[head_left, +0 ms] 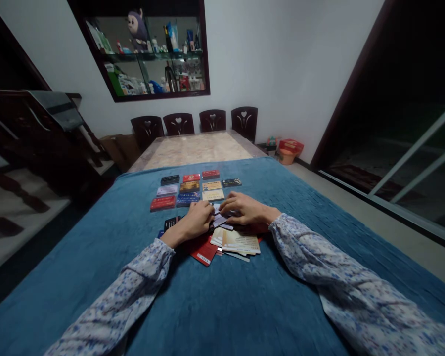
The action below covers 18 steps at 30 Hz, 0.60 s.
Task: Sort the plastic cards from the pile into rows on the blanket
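Hands (244, 208) over loose cards (242, 241), stacks (190, 187) beyond, chairs (212, 126)

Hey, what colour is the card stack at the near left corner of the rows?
Red with pale markings; that card stack shows in the head view.

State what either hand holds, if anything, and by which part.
The left hand and right hand are at the pale cards between them; whether either holds one, and where, cannot be told.

Card stacks (189, 187) stand ahead, open cloth (282, 193) either side.
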{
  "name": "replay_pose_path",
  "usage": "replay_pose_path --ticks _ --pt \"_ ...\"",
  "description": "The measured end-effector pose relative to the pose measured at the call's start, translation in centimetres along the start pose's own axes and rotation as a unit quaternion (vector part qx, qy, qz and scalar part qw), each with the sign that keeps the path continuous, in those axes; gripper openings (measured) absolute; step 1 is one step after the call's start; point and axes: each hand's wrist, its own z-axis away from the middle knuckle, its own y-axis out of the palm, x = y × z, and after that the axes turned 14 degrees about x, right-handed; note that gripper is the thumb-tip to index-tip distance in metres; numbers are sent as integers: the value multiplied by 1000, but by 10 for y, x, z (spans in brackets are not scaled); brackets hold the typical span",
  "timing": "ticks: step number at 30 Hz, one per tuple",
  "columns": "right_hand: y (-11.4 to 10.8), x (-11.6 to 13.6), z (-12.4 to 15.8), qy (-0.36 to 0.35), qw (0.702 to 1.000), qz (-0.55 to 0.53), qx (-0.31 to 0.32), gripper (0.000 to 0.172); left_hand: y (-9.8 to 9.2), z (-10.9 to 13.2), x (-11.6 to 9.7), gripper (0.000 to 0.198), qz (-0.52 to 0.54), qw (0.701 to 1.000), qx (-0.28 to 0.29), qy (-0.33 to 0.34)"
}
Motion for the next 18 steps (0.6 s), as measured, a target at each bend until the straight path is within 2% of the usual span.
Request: replay_pose_path --ticks 11,18 --pt "-4 7 19 35 999 -23 -11 23 3 3 -15 28 22 998 -23 49" --pt "-7 6 19 55 998 12 13 37 6 -4 -25 33 -4 998 -23 59"
